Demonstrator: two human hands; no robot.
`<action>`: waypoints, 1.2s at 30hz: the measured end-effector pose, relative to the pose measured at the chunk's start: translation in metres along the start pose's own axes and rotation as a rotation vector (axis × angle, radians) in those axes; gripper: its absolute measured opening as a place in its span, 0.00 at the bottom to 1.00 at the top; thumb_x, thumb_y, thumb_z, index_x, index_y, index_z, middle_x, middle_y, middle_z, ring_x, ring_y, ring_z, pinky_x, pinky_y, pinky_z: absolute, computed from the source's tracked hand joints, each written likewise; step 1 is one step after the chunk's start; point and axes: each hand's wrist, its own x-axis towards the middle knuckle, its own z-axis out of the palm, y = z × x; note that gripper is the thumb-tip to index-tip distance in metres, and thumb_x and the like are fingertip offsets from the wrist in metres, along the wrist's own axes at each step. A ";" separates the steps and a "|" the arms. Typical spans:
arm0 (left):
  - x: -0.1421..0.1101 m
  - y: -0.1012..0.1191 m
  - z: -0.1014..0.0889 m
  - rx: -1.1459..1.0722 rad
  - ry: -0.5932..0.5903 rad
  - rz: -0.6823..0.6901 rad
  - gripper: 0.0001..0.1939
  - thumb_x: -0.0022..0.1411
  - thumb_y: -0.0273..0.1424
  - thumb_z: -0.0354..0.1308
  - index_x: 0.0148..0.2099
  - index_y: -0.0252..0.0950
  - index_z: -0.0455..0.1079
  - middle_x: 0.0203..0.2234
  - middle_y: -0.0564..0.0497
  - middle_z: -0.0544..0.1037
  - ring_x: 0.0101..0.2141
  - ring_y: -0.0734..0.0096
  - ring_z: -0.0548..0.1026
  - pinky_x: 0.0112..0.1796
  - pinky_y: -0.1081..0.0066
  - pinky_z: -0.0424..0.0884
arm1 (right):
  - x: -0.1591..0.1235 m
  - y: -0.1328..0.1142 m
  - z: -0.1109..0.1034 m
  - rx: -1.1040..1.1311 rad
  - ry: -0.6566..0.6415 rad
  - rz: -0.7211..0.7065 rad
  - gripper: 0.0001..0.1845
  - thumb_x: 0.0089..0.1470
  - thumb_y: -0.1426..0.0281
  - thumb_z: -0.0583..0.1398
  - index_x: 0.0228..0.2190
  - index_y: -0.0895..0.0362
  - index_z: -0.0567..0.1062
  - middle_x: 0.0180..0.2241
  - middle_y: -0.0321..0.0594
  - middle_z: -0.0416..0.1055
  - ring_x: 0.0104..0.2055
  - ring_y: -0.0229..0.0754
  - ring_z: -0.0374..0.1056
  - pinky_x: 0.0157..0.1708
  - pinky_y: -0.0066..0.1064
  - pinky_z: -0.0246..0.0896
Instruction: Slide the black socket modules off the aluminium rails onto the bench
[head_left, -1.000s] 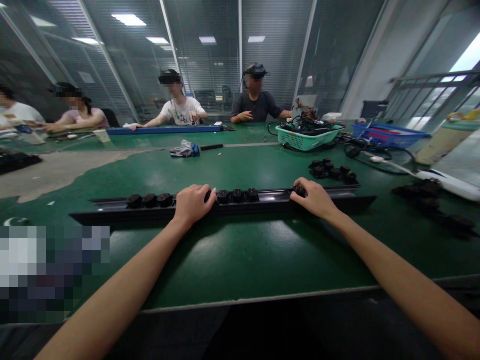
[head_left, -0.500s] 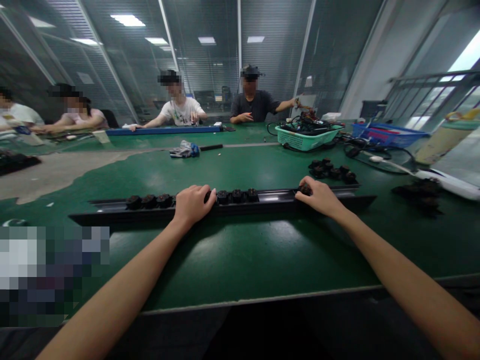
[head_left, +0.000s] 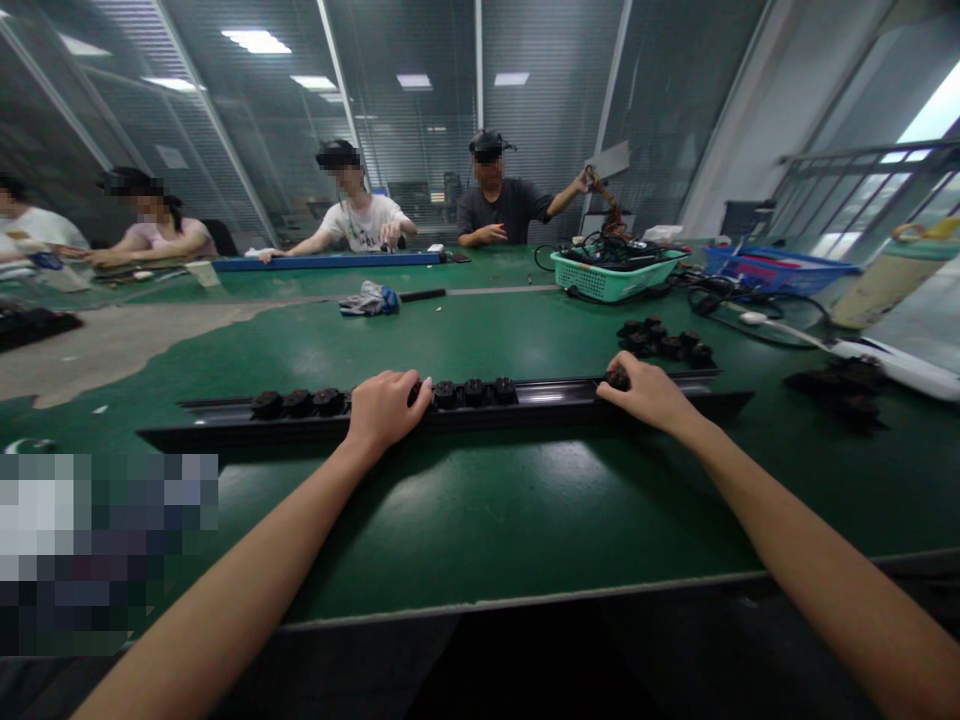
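Note:
A long black channel rail (head_left: 559,395) lies crosswise on the green table. Several black modules (head_left: 328,402), which look like power sockets, sit in its channel on both sides of my left hand (head_left: 386,408). That hand is closed over the rail, with a black module showing between thumb and fingers. Farther right, my right hand (head_left: 643,390) pinches another black socket module (head_left: 618,378) at the channel. Its underside is hidden, so I cannot tell how far it sits in the rail. Between this module and the row, a stretch of bare channel shows.
Loose black modules lie in groups behind the rail (head_left: 664,340) and at the right (head_left: 840,390). Farther back are a green basket (head_left: 619,278) of cables, a blue basket (head_left: 780,275) and gloves (head_left: 370,299). Several people sit across the table, one beside a blue bar (head_left: 330,261).
My right hand has shifted a little to the right along the rail with its module. My left hand stays put. Across the table, a person in a dark shirt has lifted wires above the green basket.

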 end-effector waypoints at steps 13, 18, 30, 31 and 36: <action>0.001 0.000 0.000 -0.001 -0.007 -0.010 0.27 0.74 0.46 0.40 0.38 0.37 0.76 0.33 0.42 0.81 0.35 0.58 0.77 0.32 0.65 0.61 | 0.001 0.000 0.000 -0.008 0.003 -0.017 0.14 0.56 0.57 0.57 0.36 0.54 0.72 0.34 0.44 0.75 0.37 0.49 0.71 0.39 0.37 0.61; 0.000 0.000 0.000 0.001 -0.001 -0.006 0.27 0.74 0.46 0.40 0.38 0.37 0.75 0.33 0.43 0.81 0.35 0.58 0.77 0.31 0.65 0.60 | 0.001 0.006 -0.002 0.000 0.012 0.016 0.13 0.54 0.57 0.59 0.35 0.53 0.72 0.33 0.44 0.75 0.37 0.49 0.71 0.40 0.37 0.61; 0.001 0.000 0.001 -0.022 -0.008 -0.007 0.26 0.73 0.46 0.40 0.39 0.38 0.76 0.34 0.42 0.81 0.36 0.57 0.77 0.32 0.65 0.61 | 0.005 0.023 -0.006 0.004 0.013 0.079 0.14 0.51 0.56 0.61 0.32 0.53 0.71 0.33 0.44 0.76 0.37 0.49 0.72 0.41 0.39 0.64; 0.001 0.000 0.001 -0.023 -0.007 -0.007 0.26 0.73 0.46 0.40 0.39 0.38 0.76 0.34 0.42 0.82 0.36 0.57 0.77 0.32 0.65 0.62 | 0.005 0.025 -0.006 -0.003 0.013 0.080 0.14 0.51 0.56 0.61 0.32 0.53 0.71 0.33 0.44 0.76 0.37 0.50 0.72 0.40 0.39 0.64; 0.001 -0.001 0.002 -0.014 -0.002 -0.006 0.27 0.74 0.46 0.40 0.38 0.38 0.75 0.33 0.43 0.81 0.35 0.58 0.77 0.31 0.66 0.61 | 0.006 0.027 -0.008 -0.011 -0.014 0.093 0.14 0.51 0.56 0.61 0.32 0.53 0.71 0.33 0.43 0.76 0.37 0.49 0.72 0.40 0.38 0.63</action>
